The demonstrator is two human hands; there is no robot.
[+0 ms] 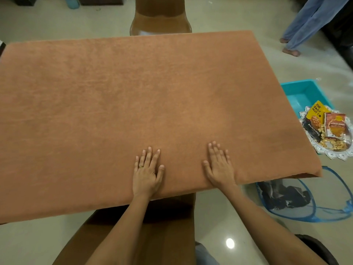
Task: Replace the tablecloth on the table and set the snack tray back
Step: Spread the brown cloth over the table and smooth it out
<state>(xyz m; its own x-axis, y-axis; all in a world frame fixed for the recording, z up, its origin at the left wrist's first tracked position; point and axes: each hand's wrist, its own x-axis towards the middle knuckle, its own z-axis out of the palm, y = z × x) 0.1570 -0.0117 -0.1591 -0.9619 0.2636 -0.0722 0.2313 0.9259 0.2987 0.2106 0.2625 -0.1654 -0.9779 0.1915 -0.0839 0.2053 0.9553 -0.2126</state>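
Both hands flat, palms down, on the rust-brown tablecloth [133, 96] near the table's near edge. Left hand [147, 170] spread, fingers slightly fanned, a gold ring [141, 166] on one finger, thumb out to the right; gripping nothing, just pressing on cloth. Right hand [219, 165] just beside it to the right, likewise spread and pressing, fingers closer together, heel of the palm close to the near edge. Hands apart, a strip of bare cloth between them.

Tablecloth covering the whole tabletop from the left edge across to the right, smooth, a small fold at the near right corner. Draped brown chair [160, 22] at the far edge, another brown chair seat [133, 236] below the near edge, under the forearms.

Beyond the right edge, on the floor [229, 12]: blue plastic tub [303, 92] near the far side of that edge; silver snack tray [342, 150] touching or overlapping the tub's near rim, well off the table. On the tray, a yellow-and-black almond packet [313, 119], an orange snack packet [335, 125] beside it, loose nuts [336, 145] in front. Nearer still, off the near right corner, a blue mesh hamper [324, 213] with dark cloth [286, 196] inside. Far right, top corner: another person's legs in blue trousers [305, 22], feet bare.
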